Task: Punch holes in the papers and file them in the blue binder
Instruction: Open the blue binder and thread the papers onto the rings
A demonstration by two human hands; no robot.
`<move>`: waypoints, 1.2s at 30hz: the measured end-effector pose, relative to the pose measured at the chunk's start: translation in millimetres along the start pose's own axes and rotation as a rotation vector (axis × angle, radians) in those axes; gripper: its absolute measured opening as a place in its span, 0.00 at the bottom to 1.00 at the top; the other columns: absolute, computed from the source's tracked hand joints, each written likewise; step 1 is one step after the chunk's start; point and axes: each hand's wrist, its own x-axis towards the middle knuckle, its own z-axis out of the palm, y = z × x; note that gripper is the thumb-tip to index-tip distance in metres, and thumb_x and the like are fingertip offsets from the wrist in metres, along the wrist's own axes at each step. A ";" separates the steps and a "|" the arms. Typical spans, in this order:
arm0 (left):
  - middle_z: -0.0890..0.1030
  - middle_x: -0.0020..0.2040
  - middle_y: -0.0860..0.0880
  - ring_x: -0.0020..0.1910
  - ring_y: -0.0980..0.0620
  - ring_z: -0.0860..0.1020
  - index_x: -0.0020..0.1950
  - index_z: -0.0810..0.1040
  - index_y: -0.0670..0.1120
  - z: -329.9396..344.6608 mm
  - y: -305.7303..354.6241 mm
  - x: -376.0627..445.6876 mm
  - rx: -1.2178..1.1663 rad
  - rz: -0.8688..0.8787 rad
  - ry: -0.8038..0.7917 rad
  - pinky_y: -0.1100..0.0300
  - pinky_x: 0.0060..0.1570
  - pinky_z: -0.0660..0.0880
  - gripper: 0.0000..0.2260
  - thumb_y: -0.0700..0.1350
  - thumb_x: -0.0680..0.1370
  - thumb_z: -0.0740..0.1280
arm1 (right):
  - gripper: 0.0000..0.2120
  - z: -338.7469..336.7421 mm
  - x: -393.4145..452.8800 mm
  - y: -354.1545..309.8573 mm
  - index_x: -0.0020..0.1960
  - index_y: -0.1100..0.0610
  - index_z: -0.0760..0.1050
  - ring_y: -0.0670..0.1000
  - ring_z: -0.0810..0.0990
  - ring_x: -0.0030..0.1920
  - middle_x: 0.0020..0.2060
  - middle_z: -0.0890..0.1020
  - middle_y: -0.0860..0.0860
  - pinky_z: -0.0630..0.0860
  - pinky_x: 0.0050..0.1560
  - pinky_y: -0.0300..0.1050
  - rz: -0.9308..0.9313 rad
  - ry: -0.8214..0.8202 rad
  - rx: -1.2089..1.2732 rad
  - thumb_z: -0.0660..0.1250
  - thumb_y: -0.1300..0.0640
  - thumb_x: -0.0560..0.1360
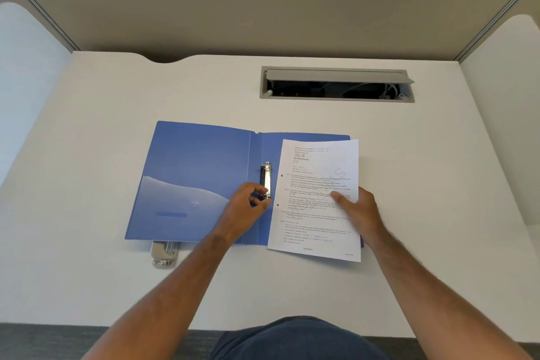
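The blue binder (pixel 190 178) lies open flat on the desk, with its metal ring mechanism (pixel 266 180) along the spine. My left hand (pixel 248 204) pinches the lower end of that mechanism with thumb and fingers. A printed paper sheet (pixel 317 207) with two punched holes on its left edge lies over the binder's right half, its holes just right of the rings. My right hand (pixel 355 207) holds the sheet at its right edge, thumb on top.
A grey hole punch (pixel 164 254) sticks out from under the binder's lower left edge. An open cable tray (pixel 336 85) is set into the desk (pixel 438 184) at the back right. Partition walls stand behind and on both sides.
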 end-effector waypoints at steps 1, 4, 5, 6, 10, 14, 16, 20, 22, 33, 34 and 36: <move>0.83 0.56 0.54 0.52 0.52 0.83 0.60 0.78 0.53 0.4 -1.2 2.4 0.013 0.001 -0.013 0.64 0.51 0.82 0.09 0.50 0.81 0.72 | 0.12 0.1 0.0 1.0 0.61 0.55 0.84 0.46 0.90 0.49 0.52 0.90 0.47 0.84 0.46 0.39 0.005 -0.001 0.004 0.76 0.55 0.79; 0.84 0.53 0.55 0.51 0.54 0.82 0.57 0.80 0.53 -0.8 -2.6 8.8 0.022 -0.007 -0.019 0.70 0.46 0.77 0.05 0.49 0.82 0.72 | 0.11 0.1 1.9 3.8 0.61 0.55 0.84 0.48 0.90 0.50 0.52 0.90 0.47 0.85 0.52 0.47 0.017 -0.012 0.016 0.76 0.55 0.79; 0.83 0.52 0.55 0.51 0.54 0.82 0.57 0.80 0.53 -0.8 -3.2 10.5 0.026 -0.008 -0.019 0.70 0.46 0.76 0.05 0.49 0.82 0.71 | 0.11 0.2 2.2 4.6 0.61 0.55 0.84 0.49 0.90 0.51 0.52 0.90 0.47 0.84 0.53 0.48 0.021 -0.012 0.016 0.76 0.55 0.79; 0.83 0.52 0.55 0.51 0.53 0.82 0.57 0.80 0.52 -0.1 -4.6 12.0 0.029 -0.008 -0.020 0.68 0.48 0.77 0.04 0.49 0.83 0.71 | 0.11 0.2 2.6 5.3 0.61 0.55 0.84 0.49 0.90 0.51 0.52 0.90 0.47 0.84 0.53 0.49 0.025 -0.012 0.015 0.76 0.55 0.79; 0.83 0.52 0.54 0.52 0.51 0.82 0.57 0.79 0.52 1.7 -8.4 14.5 0.039 0.008 -0.040 0.62 0.53 0.81 0.04 0.49 0.84 0.68 | 0.11 -0.5 3.1 7.5 0.61 0.54 0.84 0.48 0.90 0.49 0.51 0.90 0.46 0.85 0.52 0.48 0.033 -0.003 -0.005 0.76 0.54 0.79; 0.82 0.54 0.54 0.53 0.52 0.82 0.58 0.79 0.51 2.9 -9.1 15.3 0.023 0.026 -0.046 0.60 0.57 0.81 0.04 0.49 0.84 0.68 | 0.10 0.0 3.9 8.2 0.60 0.54 0.85 0.48 0.90 0.49 0.51 0.90 0.45 0.84 0.52 0.48 0.034 -0.004 -0.014 0.77 0.54 0.79; 0.82 0.54 0.55 0.54 0.52 0.82 0.58 0.79 0.51 4.5 -9.5 15.2 0.010 0.022 -0.041 0.60 0.57 0.82 0.04 0.49 0.84 0.68 | 0.10 0.4 4.2 7.8 0.59 0.54 0.85 0.47 0.90 0.49 0.50 0.90 0.45 0.84 0.52 0.47 0.032 -0.003 -0.016 0.77 0.54 0.79; 0.81 0.54 0.57 0.54 0.53 0.81 0.57 0.78 0.53 9.1 -6.9 10.1 0.000 0.023 -0.015 0.64 0.53 0.80 0.04 0.50 0.84 0.67 | 0.11 0.0 3.7 8.2 0.60 0.54 0.84 0.47 0.90 0.49 0.51 0.90 0.45 0.84 0.52 0.47 0.039 -0.004 -0.012 0.77 0.54 0.79; 0.80 0.53 0.58 0.53 0.55 0.80 0.57 0.77 0.54 10.1 -4.1 7.6 0.008 0.026 0.003 0.70 0.49 0.76 0.03 0.51 0.84 0.67 | 0.10 0.3 3.4 8.2 0.60 0.54 0.84 0.47 0.90 0.49 0.51 0.90 0.45 0.85 0.52 0.47 0.040 -0.005 -0.012 0.76 0.54 0.79; 0.81 0.51 0.57 0.53 0.55 0.81 0.51 0.79 0.59 11.8 -0.5 6.5 -0.030 0.057 0.026 0.67 0.50 0.78 0.03 0.50 0.82 0.70 | 0.11 0.3 1.8 6.0 0.59 0.54 0.84 0.46 0.90 0.47 0.50 0.90 0.45 0.84 0.46 0.40 0.043 0.015 -0.039 0.77 0.53 0.79; 0.81 0.51 0.57 0.52 0.55 0.81 0.50 0.79 0.59 11.7 -0.1 6.5 -0.027 0.066 0.028 0.67 0.50 0.78 0.04 0.50 0.82 0.71 | 0.11 0.4 1.7 5.8 0.59 0.54 0.84 0.45 0.90 0.47 0.50 0.90 0.45 0.83 0.45 0.39 0.043 0.017 -0.041 0.77 0.53 0.78; 0.81 0.50 0.57 0.52 0.54 0.81 0.50 0.80 0.58 11.1 0.6 6.6 -0.015 0.063 0.030 0.67 0.50 0.78 0.03 0.50 0.82 0.71 | 0.11 0.6 1.9 6.0 0.59 0.54 0.84 0.46 0.90 0.47 0.50 0.90 0.45 0.83 0.45 0.40 0.046 0.018 -0.041 0.77 0.53 0.78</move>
